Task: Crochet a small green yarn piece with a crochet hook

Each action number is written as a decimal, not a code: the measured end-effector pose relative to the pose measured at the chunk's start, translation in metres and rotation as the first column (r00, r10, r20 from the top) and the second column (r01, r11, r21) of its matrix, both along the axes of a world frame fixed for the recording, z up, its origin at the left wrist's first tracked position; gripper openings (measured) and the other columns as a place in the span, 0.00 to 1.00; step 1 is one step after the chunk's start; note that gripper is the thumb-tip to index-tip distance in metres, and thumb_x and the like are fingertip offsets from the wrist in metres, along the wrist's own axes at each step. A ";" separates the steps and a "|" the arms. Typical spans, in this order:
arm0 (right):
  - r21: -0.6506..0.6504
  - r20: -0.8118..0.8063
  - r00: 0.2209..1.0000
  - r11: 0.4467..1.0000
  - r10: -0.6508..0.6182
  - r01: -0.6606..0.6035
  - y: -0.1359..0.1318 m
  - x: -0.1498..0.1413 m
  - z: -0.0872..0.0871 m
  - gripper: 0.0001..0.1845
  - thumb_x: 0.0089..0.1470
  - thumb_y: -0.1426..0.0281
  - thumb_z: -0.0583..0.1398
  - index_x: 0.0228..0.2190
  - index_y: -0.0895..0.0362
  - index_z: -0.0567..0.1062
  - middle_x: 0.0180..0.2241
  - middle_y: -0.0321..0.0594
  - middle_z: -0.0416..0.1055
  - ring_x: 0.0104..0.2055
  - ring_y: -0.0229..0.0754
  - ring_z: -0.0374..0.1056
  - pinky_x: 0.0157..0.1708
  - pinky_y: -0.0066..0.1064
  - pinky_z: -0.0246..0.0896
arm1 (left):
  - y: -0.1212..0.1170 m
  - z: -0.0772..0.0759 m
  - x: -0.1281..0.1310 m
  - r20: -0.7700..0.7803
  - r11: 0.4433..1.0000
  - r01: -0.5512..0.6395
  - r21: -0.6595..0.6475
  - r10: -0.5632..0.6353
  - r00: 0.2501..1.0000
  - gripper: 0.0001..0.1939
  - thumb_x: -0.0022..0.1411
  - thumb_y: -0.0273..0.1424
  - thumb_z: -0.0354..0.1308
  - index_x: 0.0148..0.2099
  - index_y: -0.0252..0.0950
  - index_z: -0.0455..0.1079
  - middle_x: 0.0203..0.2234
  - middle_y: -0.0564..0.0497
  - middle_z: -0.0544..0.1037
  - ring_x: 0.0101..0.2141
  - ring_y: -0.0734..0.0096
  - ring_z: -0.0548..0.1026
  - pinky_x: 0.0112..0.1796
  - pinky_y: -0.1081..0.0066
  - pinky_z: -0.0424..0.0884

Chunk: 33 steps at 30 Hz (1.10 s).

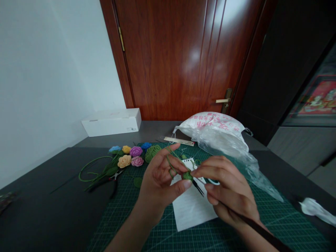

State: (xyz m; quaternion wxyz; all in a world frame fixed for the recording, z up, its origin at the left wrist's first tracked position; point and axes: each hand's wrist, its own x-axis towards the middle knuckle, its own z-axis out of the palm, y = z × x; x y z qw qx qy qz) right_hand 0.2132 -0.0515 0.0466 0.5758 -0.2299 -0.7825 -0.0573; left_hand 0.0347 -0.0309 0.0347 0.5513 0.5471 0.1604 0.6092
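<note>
My left hand (164,178) pinches a small green crochet piece (187,176) between thumb and fingers. Green yarn (170,163) runs from the piece and loops round the fingers of that hand. My right hand (228,185) grips a crochet hook (249,221) with a dark brown handle; its thin metal shaft points at the green piece. Where the hook tip meets the stitches is hidden by fingers. Below the piece, a dark two-pronged tool (198,188) lies over a sheet of written paper (193,210).
A green cutting mat (126,217) covers the table's middle. Leftward lie crocheted flowers (124,161), pliers (114,180) and a green yarn ball (152,153). Behind are a white box (112,121), a ruler (180,141) and a stuffed plastic bag (215,127). A white object (317,210) lies far right.
</note>
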 end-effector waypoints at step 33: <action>-0.101 -0.648 0.703 0.881 0.294 -0.462 0.012 -0.044 -0.040 0.07 0.64 0.72 0.61 0.34 0.49 0.68 0.30 0.33 0.70 0.33 0.43 0.68 0.34 0.39 0.66 | -0.006 0.005 0.004 0.078 0.990 -0.124 0.073 0.118 0.990 0.40 0.48 0.20 0.75 0.62 0.45 0.69 0.28 0.57 0.76 0.34 0.70 0.76 0.40 0.68 0.75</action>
